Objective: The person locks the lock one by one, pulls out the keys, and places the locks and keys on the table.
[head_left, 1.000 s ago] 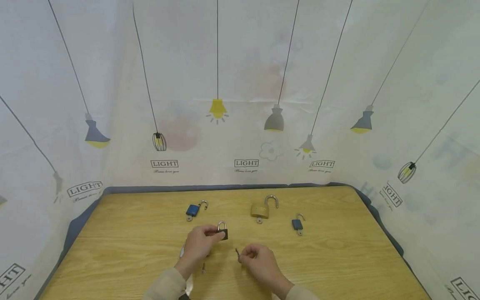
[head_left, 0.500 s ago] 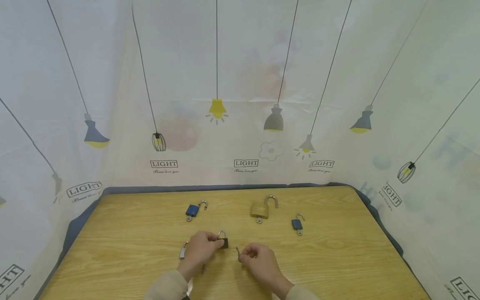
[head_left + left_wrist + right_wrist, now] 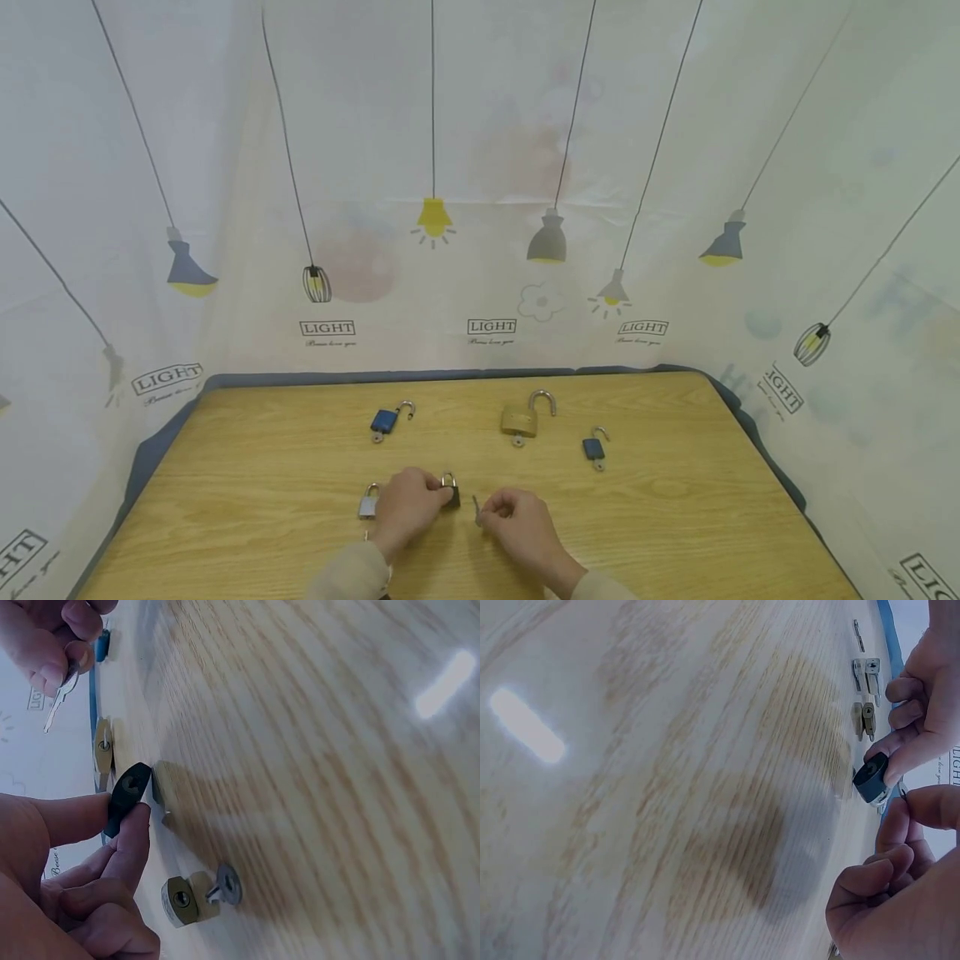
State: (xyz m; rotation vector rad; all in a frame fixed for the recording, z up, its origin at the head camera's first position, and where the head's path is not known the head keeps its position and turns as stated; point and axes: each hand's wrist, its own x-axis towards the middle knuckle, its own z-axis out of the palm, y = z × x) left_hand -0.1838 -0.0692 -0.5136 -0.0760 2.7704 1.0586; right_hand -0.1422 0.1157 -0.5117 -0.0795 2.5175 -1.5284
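My left hand pinches a black padlock between thumb and fingers, its shackle up and closed. In the left wrist view the underside of this padlock, with its keyway, faces the camera. My right hand, just to the right, pinches a small silver key at its head. The blade of the key points away from the fingers and stays apart from the padlock. Beside my left hand, a silver padlock lies on the table, partly covered by the hand. Near it is another key.
Farther back on the wooden table lie a blue padlock, a large brass padlock and a smaller dark blue padlock. All three have open shackles and keys in them. A printed curtain surrounds the table's back and sides.
My left hand has come down and nearer to me with the black padlock, which has turned slightly. The silver padlock shows more beside it. My right hand with the key has hardly moved.
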